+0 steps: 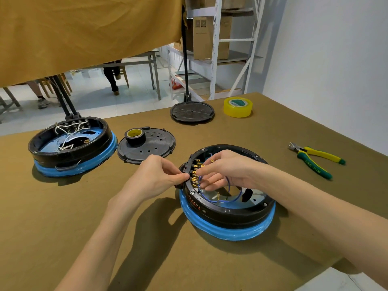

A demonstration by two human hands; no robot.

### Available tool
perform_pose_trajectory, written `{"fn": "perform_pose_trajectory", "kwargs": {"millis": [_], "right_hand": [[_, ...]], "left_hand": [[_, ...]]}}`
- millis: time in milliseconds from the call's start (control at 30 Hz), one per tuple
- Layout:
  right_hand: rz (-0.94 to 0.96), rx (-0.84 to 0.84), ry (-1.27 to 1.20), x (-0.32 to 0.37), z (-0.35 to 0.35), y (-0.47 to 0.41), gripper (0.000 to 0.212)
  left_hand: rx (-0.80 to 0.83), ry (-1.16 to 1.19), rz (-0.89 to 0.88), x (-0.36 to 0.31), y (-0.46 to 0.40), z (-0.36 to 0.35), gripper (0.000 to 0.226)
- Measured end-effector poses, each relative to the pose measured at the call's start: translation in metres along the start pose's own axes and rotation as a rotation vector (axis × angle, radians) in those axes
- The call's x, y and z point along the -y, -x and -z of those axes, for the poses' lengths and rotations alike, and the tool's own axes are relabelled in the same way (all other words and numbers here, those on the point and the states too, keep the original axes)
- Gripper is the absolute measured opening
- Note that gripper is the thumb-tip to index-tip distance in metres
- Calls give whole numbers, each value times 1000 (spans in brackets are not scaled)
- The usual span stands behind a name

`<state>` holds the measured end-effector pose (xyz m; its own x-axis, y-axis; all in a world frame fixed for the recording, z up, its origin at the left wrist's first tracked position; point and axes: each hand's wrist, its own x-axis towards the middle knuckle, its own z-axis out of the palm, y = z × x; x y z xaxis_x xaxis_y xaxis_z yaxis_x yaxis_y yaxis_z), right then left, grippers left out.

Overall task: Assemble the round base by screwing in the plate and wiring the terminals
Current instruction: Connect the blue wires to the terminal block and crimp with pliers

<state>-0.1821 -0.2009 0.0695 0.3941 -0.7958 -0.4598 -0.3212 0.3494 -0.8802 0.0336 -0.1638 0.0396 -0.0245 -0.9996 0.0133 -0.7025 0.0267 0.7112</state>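
Observation:
A round black base (228,215) wrapped below in blue film lies open in front of me on the table. Brass terminals (195,175) line its left inner wall, and a blue wire (227,185) loops inside it. My left hand (155,177) pinches the base's left rim beside the terminals. My right hand (222,171) reaches into the base with fingers curled, pinching the blue wire at the terminals. A black perforated plate (155,148) lies flat behind my left hand.
A second open base (71,148) with white wires sits far left. A black tape roll (135,136) rests on the perforated plate. Another black disc (192,112) and a yellow tape roll (237,107) lie further back. Green-yellow pliers (315,158) lie at right.

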Motion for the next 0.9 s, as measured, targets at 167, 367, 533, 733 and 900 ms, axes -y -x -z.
{"fn": "perform_pose_trajectory", "kwargs": {"millis": [167, 367, 533, 733, 900], "right_hand": [[-36, 7, -14, -7, 11, -9, 20], [-197, 143, -31, 2, 21, -16, 13], [-216, 144, 39, 5, 18, -23, 9], [-239, 136, 11, 6, 18, -30, 8], [-243, 163, -9, 7, 19, -30, 9]], "left_hand": [[-44, 51, -23, 0, -6, -8, 19], [-123, 132, 0, 2, -7, -18, 12], [-181, 76, 13, -1, -5, -19, 14], [-203, 25, -26, -6, 0, -19, 20], [-184, 33, -34, -7, 0, -17, 20]]}}
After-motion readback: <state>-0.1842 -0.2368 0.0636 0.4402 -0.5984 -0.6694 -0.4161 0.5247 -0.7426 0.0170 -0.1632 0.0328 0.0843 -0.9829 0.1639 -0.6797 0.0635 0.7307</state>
